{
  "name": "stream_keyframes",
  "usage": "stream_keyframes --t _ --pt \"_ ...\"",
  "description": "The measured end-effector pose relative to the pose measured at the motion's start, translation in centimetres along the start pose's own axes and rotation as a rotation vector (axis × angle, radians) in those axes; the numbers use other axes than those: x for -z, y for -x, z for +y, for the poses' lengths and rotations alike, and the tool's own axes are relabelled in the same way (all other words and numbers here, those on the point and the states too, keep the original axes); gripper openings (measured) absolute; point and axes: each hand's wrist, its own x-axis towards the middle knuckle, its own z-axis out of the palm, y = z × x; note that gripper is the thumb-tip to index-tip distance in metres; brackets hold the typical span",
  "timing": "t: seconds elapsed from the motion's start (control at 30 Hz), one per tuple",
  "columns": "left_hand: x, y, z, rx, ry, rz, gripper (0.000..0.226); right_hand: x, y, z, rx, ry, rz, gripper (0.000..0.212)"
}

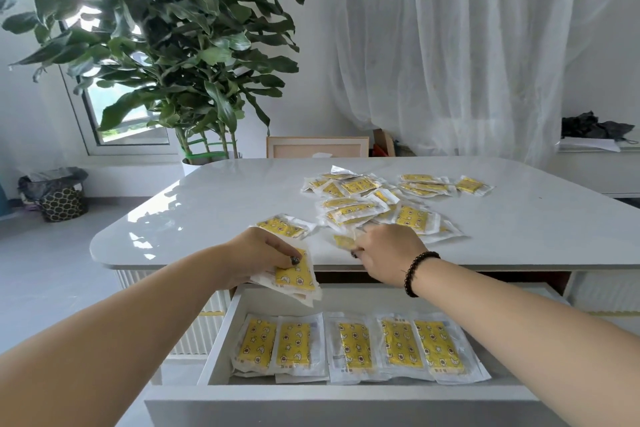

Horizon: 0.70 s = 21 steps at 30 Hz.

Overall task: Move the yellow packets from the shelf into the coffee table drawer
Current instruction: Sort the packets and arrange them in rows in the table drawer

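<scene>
Yellow packets gripped in left hand, right hand pinching another — drawer open

right hand fingertips: blurred, grip on the packet under them unreadable
stack of yellow patterned packets: lower ones covered, count unclear
white pulled-out drawer: front panel cut by bottom edge
forearms: cropped at frame edges

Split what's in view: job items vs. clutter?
Job: held packets in left hand; right hand at table packets; drawer with packets in drawer.
Clutter: plant, basket, frame, curtain.
</scene>
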Motion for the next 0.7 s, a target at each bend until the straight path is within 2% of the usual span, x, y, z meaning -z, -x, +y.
stream_keyframes --t 0.17,0.23,0.3,0.37,0.4,0.47,0.57,0.7 --pt "-0.8 1.2 1.3 -0.004 0.160 0.013 0.010 2.4 0.5 0.2 -0.114 -0.237 0.273 0.031" --pt "-1.4 1.9 2.2 0.022 0.341 0.021 0.012 3.2 0.9 -0.4 -0.022 -0.250 0.480 0.025" --pt "-1.7 2.3 3.2 0.033 0.531 0.002 0.035 4.4 1.8 -1.7 0.121 -0.203 0.618 0.019" --pt "-1.8 2.6 3.9 0.028 0.611 -0.028 0.052 5.0 2.5 -2.7 0.229 -0.155 0.622 0.022" --pt "-1.8 2.9 4.2 0.017 0.633 -0.045 0.053 5.4 3.0 -3.2 0.267 -0.144 0.603 0.022" --pt "-2.0 3.6 4.6 -0.007 0.655 -0.037 0.041 5.9 3.9 -3.8 0.303 -0.127 0.548 0.021" --pt "-2.1 4.7 4.8 -0.023 0.595 0.053 0.022 6.7 5.6 -3.9 0.330 -0.178 0.492 0.031" --pt "-1.6 6.0 4.6 -0.019 0.545 0.076 0.018 7.3 7.6 -3.0 0.404 -0.218 0.467 0.052"
